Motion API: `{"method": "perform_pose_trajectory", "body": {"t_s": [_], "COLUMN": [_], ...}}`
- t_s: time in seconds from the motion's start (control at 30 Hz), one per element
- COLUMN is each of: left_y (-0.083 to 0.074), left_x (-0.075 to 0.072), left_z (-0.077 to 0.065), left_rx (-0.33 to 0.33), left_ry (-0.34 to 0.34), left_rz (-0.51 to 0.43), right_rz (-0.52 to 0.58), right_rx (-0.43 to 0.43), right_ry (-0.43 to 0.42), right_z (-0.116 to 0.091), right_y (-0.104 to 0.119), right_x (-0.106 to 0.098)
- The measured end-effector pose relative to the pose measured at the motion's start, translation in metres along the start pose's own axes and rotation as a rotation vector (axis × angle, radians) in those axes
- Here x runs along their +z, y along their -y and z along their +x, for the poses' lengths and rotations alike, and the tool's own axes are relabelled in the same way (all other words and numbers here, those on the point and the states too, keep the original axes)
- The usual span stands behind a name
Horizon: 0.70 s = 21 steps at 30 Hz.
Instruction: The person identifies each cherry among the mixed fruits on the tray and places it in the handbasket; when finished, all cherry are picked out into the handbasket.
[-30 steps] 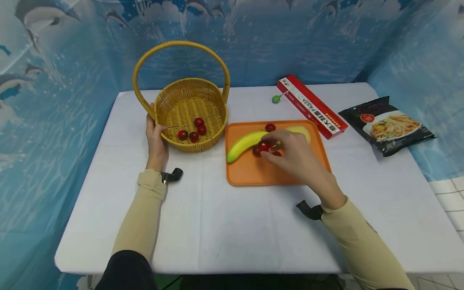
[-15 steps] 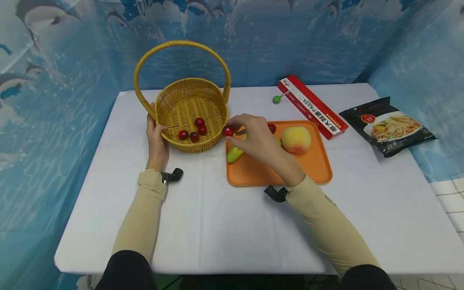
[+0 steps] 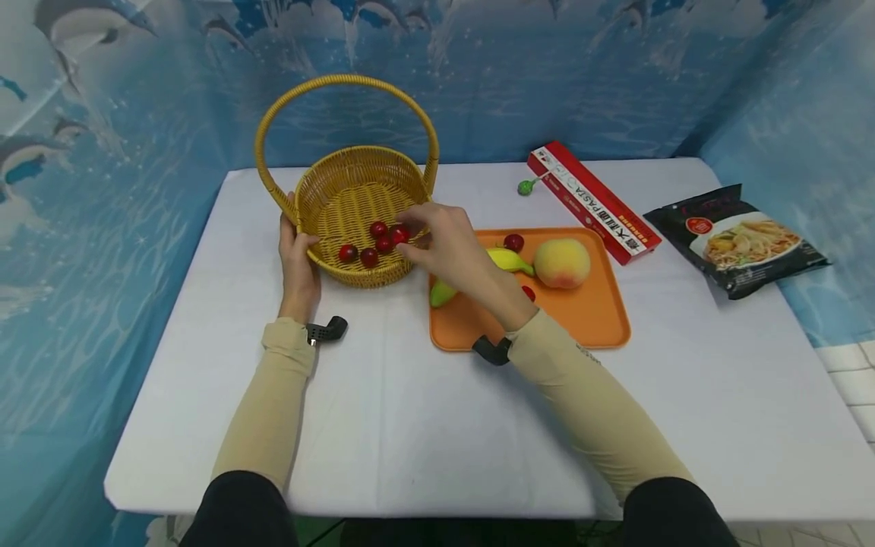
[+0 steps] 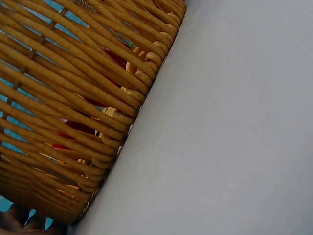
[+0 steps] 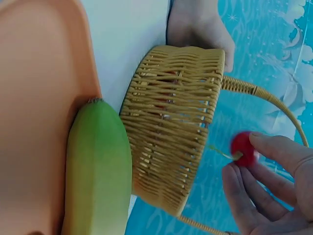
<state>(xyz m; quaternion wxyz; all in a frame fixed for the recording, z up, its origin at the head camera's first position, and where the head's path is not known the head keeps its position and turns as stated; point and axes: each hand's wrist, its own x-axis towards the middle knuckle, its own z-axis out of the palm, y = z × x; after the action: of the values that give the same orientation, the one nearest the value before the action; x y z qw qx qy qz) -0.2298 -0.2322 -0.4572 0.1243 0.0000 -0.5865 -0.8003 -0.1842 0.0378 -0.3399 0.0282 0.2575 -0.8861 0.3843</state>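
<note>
My right hand [image 3: 454, 247] is over the right rim of the yellow wicker basket [image 3: 364, 279]. Between thumb and fingertips it pinches a red cherry [image 5: 243, 148], whose stem shows in the right wrist view. My left hand [image 3: 298, 273] grips the basket's left side, thumb at the front rim, the other fingers mostly hidden behind it. Several cherries [image 3: 369, 257] lie on the basket's floor. On the orange tray [image 3: 472, 334] are a banana [image 5: 98, 166], a peach [image 3: 562, 263] and two visible cherries [image 3: 513, 242]; my right forearm partly covers the banana.
Behind the tray lies a red pasta box [image 3: 593, 201], with a small green round thing on a stick [image 3: 525, 188] beside it. A black noodle packet [image 3: 741, 239] rests at the right edge of the white table [image 3: 410, 433]. A sea-print curtain [image 3: 519, 91] stands behind.
My right hand has picked a cherry from the tray and carried it left, to over the basket. The peach and more of the tray are uncovered. My left hand stays on the basket.
</note>
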Motion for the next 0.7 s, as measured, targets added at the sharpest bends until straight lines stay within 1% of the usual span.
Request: {"method": "perform_pose_trajectory", "body": {"t_s": [0.13,0.27,0.37,0.5,0.63,0.7], "left_y": [0.000,0.001,0.001,0.001,0.000,0.000], "left_x": [0.001,0.000,-0.001,-0.001,0.000,-0.001], "left_z": [0.000,-0.001,-0.001,-0.001,-0.002,-0.001], "left_rx": [-0.003,-0.004,0.005,0.001,-0.005,0.002], "left_ry": [0.000,0.005,0.006,0.001,0.006,0.006], "left_rz": [0.000,0.000,-0.005,-0.003,-0.009,-0.007], "right_rz": [0.029,0.010,-0.013,-0.005,-0.031,-0.053], "right_rx": [0.028,0.051,0.079,0.108,0.123,0.122], "right_ry": [-0.022,-0.048,-0.051,-0.059,-0.100,-0.115], "right_z": [-0.007,-0.023,-0.036,-0.057,-0.079,-0.088], "right_y": [-0.004,-0.010,-0.014,-0.020,-0.029,-0.033], "right_x": [-0.006,-0.016,-0.025,-0.036,-0.047,-0.050]}}
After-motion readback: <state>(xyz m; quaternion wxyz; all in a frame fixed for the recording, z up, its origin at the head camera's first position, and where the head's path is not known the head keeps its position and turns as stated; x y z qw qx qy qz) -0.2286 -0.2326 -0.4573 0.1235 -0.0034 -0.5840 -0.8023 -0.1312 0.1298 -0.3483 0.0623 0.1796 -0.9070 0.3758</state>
